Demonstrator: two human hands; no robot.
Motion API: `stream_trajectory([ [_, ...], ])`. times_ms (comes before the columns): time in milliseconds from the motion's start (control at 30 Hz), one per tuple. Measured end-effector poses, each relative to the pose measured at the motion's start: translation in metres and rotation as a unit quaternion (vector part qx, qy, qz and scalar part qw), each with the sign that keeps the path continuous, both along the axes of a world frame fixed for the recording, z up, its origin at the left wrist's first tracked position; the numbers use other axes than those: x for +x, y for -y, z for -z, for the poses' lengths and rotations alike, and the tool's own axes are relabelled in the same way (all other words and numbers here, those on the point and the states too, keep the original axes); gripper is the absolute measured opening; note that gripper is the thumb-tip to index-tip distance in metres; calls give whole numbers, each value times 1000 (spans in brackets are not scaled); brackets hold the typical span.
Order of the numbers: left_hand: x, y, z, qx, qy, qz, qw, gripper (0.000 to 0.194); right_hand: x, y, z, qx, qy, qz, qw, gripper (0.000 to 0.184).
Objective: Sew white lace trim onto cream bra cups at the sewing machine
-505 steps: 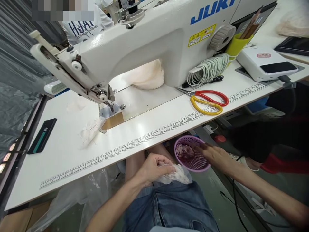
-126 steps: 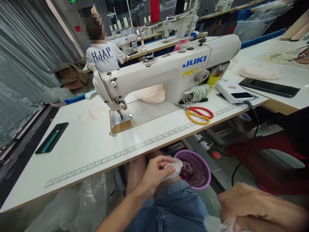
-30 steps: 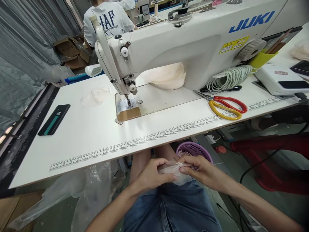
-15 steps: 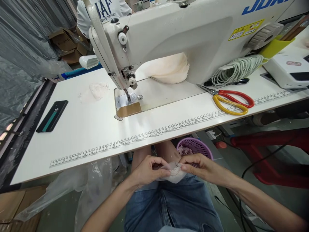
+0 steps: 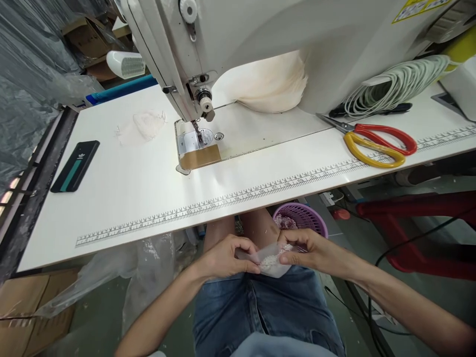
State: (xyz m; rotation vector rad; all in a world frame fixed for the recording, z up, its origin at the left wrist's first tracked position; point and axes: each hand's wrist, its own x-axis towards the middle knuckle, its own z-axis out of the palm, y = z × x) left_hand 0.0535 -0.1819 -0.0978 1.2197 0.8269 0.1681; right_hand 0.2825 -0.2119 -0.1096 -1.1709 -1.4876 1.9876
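Over my lap in denim shorts, my left hand [image 5: 226, 258] and my right hand [image 5: 307, 250] both pinch a small white lace fabric piece [image 5: 268, 259] between their fingertips. Just behind my right hand sits a purple plastic basket [image 5: 302, 216] under the table edge, holding some dark reddish scraps. Above stands a white sewing machine [image 5: 260, 39], its needle and presser foot [image 5: 199, 134] over a metal plate with a brown strip.
On the white table [image 5: 141, 193] with a printed ruler along its front edge lie a black phone [image 5: 75, 165], a lace scrap [image 5: 147, 125], cream fabric [image 5: 271, 84], red-and-yellow scissors [image 5: 375, 145] and a coil of white cord [image 5: 394, 89]. Clear plastic sheeting [image 5: 141, 277] hangs at lower left.
The view has tilted down and closer to the machine. Both hands stay pinched on the lace piece, which has shifted slightly between the fingers.
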Motion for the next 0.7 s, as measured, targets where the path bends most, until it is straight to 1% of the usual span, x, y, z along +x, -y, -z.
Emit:
stream_trajectory([
  [100, -2, 2, 0, -30, -28, -14, 999, 21, -1, 1, 5, -5, -8, 1, 1000, 29],
  [267, -4, 3, -4, -30, -17, -14, 999, 29, -7, 1, 7, -6, -4, 5, 1000, 29],
  [333, -2, 3, -5, -31, -31, -18, 999, 28, -8, 1, 7, -7, 1, 9, 1000, 30],
  [400, 0, 2, -4, -34, -37, -34, 998, 25, -8, 1, 7, -10, 3, 0, 1000, 29],
  [467, 0, 2, -2, -31, -26, -39, 998, 24, -6, 1, 6, -15, -2, -25, 1000, 27],
  [567, -4, 2, 2, -26, -11, -29, 999, 26, -6, 1, 3, -11, 0, -57, 998, 27],
  [700, -13, 2, 4, -10, -2, -4, 1000, 27, -12, -1, -1, 0, 22, -61, 998, 32],
])
